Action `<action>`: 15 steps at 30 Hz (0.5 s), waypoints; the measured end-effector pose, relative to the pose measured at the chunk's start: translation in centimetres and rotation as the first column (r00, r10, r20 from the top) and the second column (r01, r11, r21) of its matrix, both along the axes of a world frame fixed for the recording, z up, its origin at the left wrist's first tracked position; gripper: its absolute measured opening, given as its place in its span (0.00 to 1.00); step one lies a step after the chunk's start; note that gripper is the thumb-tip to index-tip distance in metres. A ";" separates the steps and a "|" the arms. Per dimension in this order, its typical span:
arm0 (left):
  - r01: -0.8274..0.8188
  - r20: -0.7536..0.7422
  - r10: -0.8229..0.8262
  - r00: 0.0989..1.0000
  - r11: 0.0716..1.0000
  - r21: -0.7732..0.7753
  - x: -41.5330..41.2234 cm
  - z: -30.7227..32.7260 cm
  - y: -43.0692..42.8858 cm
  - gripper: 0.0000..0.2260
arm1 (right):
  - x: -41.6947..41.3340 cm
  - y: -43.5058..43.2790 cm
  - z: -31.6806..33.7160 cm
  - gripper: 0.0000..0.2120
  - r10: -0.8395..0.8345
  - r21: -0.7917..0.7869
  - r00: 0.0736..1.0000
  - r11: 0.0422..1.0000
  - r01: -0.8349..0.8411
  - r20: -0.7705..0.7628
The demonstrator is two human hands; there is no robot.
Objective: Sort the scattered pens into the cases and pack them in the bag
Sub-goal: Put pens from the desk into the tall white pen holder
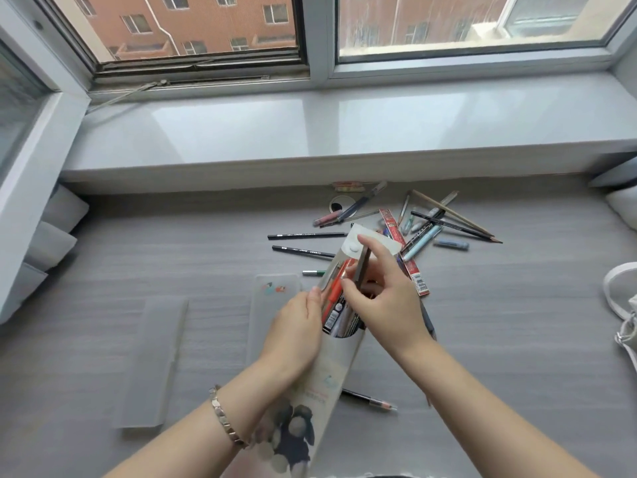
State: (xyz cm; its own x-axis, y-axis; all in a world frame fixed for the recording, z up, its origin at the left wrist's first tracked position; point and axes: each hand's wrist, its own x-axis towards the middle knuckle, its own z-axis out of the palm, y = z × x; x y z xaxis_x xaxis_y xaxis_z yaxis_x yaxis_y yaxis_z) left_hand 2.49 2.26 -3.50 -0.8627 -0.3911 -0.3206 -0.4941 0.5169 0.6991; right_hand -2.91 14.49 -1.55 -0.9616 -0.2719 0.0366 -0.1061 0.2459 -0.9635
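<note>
Pens [339, 312] half-hidden in the case [341, 360] gripped by the left hand [296, 336]; right hand [386, 294] pinches a grey pen [362, 267]

The grey wood-grain surface [172, 257] looks matt; the pale windowsill [241, 132] is glossy (it throws back daylight). The translucent case [272, 301] looks frosted plastic, the linked bracelet [224, 420] shiny metal.

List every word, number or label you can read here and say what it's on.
No text here reads clearly.
Upper black pencil: white print, too small to read.
Lower black pencil: white print, too small.
Red pack: print and barcode label, blurred.
Pen case: faint printed line, blurred.
Pens in the case: white labels, too small.
Grey pencil in the right hand: no print visible.
</note>
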 end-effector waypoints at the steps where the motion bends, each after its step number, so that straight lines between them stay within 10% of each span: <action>1: 0.000 -0.001 0.000 1.000 1.000 0.007 -0.1 -0.1 0.0 0.21 | 0.0 0.1 -0.3 0.22 0.029 0.143 0.992 0.990 -0.011 -0.125; 5: -0.016 0.000 0.016 1.000 1.000 0.021 -0.5 -0.1 0.0 0.19 | -0.1 0.3 -2.3 0.24 0.237 0.472 0.898 0.881 -0.038 -0.370; 9: -0.061 0.002 0.061 0.998 0.998 -0.019 -1.1 -0.5 -1.0 0.21 | -2.6 1.2 -2.9 0.12 0.147 0.318 0.866 0.948 0.015 -0.478; 15: -0.093 0.030 0.095 0.995 0.993 -0.068 -1.3 -0.4 -2.5 0.22 | -8.9 2.3 -6.3 0.11 -0.133 0.757 0.991 0.651 0.065 0.029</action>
State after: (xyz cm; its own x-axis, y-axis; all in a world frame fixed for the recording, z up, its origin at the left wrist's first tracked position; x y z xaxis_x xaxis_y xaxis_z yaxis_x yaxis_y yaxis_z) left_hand 1.19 -0.25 -3.94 -0.8106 -0.4913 -0.3186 -0.5648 0.5123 0.6470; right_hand -11.81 16.83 -7.84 -0.9748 -0.0766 -0.2096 0.0256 0.8945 -0.4463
